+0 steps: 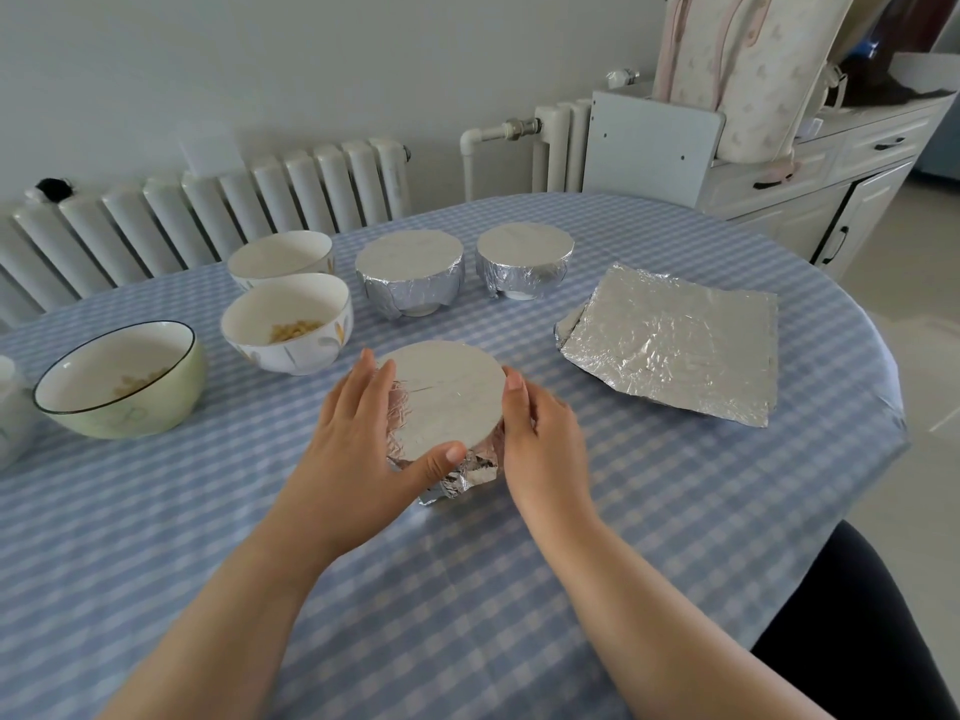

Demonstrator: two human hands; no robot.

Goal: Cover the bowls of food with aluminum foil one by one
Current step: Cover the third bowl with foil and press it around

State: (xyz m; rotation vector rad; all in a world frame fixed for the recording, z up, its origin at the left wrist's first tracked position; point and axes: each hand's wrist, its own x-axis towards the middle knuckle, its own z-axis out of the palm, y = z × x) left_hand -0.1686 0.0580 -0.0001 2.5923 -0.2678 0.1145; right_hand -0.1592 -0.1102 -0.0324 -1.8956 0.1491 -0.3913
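On the worktop, the near wrapped bowl stood between the hands. Two wrapped bowls were placed behind it, three open bowls to the left, foil sheets to the right.

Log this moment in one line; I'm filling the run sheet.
step: moulding foil on near bowl | left hand, right hand: pressing its sides | covered: three | uncovered: three
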